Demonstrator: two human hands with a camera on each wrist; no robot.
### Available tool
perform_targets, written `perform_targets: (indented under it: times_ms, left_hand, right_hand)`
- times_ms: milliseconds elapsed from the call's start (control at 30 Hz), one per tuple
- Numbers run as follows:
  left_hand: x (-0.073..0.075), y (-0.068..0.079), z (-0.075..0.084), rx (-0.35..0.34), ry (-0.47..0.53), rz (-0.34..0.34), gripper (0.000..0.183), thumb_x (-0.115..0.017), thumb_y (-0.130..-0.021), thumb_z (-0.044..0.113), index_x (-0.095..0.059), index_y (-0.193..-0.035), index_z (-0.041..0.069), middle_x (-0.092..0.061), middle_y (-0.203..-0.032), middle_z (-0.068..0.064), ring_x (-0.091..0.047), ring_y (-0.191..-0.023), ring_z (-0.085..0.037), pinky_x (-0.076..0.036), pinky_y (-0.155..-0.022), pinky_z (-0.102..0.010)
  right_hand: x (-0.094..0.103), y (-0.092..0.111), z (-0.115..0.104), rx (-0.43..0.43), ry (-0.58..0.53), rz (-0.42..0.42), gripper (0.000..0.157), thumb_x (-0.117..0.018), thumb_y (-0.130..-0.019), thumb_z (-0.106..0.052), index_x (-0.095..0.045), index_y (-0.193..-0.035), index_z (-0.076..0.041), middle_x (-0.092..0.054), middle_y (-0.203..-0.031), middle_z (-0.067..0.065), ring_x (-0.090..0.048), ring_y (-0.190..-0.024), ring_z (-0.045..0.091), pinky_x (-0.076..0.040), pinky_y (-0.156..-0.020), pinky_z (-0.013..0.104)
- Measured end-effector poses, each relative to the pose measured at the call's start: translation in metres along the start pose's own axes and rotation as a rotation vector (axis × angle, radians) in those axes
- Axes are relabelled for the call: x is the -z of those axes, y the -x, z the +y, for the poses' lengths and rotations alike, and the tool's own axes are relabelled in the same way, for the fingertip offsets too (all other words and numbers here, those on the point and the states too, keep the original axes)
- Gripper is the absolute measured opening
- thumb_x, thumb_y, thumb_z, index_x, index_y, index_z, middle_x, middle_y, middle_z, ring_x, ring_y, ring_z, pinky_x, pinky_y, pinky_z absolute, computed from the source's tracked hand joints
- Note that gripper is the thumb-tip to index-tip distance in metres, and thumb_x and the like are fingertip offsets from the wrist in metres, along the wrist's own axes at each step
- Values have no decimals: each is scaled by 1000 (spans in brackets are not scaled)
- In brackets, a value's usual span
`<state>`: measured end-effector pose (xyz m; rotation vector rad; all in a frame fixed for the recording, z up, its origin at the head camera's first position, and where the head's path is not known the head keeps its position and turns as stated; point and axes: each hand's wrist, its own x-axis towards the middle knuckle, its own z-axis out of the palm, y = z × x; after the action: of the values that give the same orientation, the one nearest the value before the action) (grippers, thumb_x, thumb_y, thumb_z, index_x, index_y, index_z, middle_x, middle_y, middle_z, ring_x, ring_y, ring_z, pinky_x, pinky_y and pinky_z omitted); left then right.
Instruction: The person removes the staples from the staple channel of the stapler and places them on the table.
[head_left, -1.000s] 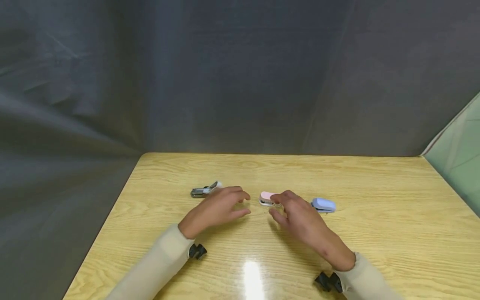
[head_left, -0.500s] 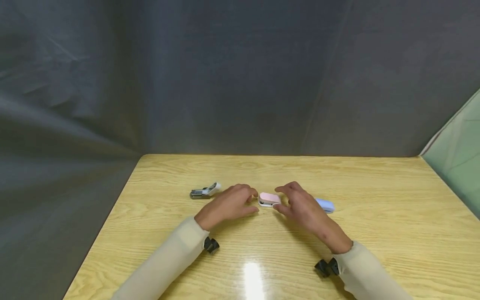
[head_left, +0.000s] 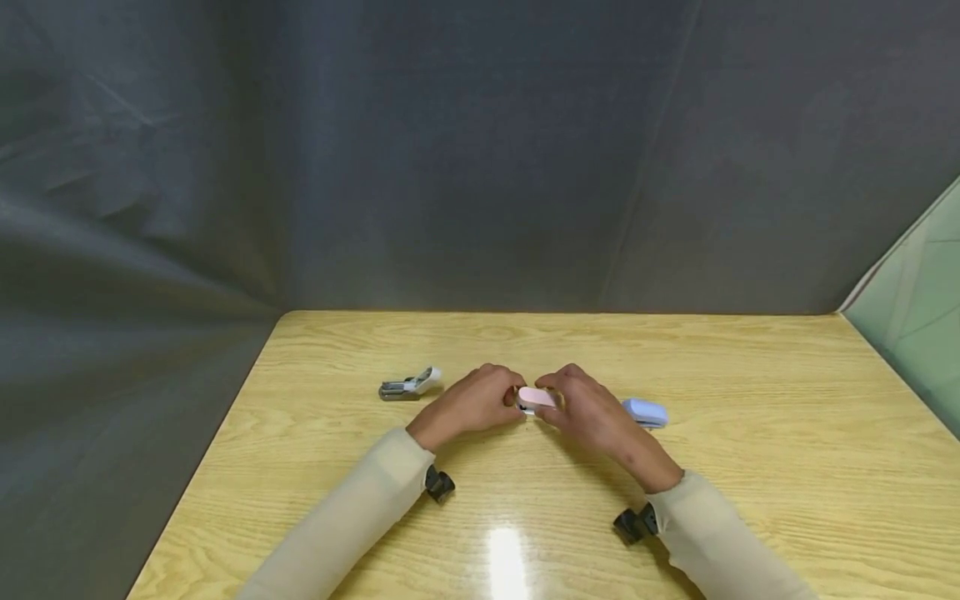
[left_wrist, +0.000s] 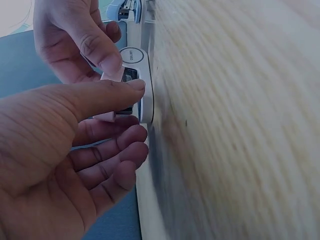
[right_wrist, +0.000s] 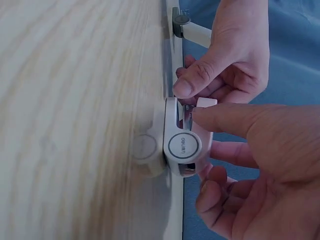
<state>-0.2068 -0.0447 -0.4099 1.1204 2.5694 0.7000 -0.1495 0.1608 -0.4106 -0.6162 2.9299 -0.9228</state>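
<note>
A small pink and white stapler [head_left: 538, 397] sits on the wooden table between both hands, its round side marked "deli" in the right wrist view. My left hand [head_left: 474, 403] pinches the stapler's white base [left_wrist: 146, 106] at its left end, thumb on the near side and fingers on the far side. From the right, my right hand [head_left: 588, 414] grips the pink top [right_wrist: 204, 131] between thumb and index finger. A gap shows between top and base, with the dark and metal inner part [right_wrist: 188, 117] visible there.
Left of the hands lies a grey stapler [head_left: 400, 388] with its white lid raised. A blue stapler [head_left: 645, 412] lies to the right, behind the right hand. Dark cloth [head_left: 480, 167] hangs behind the wooden table [head_left: 750, 467].
The left hand has moved right to the pink stapler and pinched its left end. The right hand has shifted around the stapler's right part and grips it.
</note>
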Motion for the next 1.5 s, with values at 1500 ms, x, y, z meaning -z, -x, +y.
perform_targets:
  times_ms: [1500]
  left_hand:
    - [0, -13, -3, 62, 23, 3, 23, -85, -88, 19, -66, -75, 17, -56, -67, 4, -41, -59, -10, -35, -59, -25]
  right_hand:
    - [-3, -8, 2, 10, -57, 52, 11, -80, -89, -4, -80, -99, -10, -69, -93, 2, -59, -79, 14, -50, -68, 34]
